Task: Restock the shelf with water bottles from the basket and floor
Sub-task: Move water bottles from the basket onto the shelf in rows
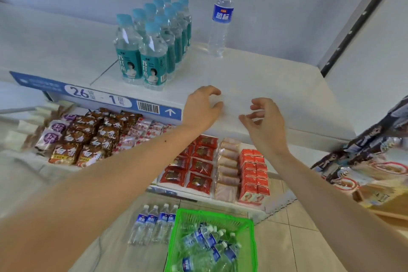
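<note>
One clear water bottle with a blue label (221, 20) stands upright at the back of the white top shelf (254, 77). My left hand (202, 108) and my right hand (263, 119) hover over the shelf's front edge, fingers loosely curled, holding nothing. Below, a green basket (251, 234) on the floor holds several blue-label bottles (212, 247) lying down. Several more blue-label bottles (154, 223) stand on the floor to the left of the basket.
A block of teal-label bottles (152, 44) stands on the shelf left of the single bottle. The lower shelf holds snack packets (88, 137) and red cartons (254, 174). Hanging packets (364, 154) crowd the right side. A blue label strip (99, 97) runs along the shelf edge.
</note>
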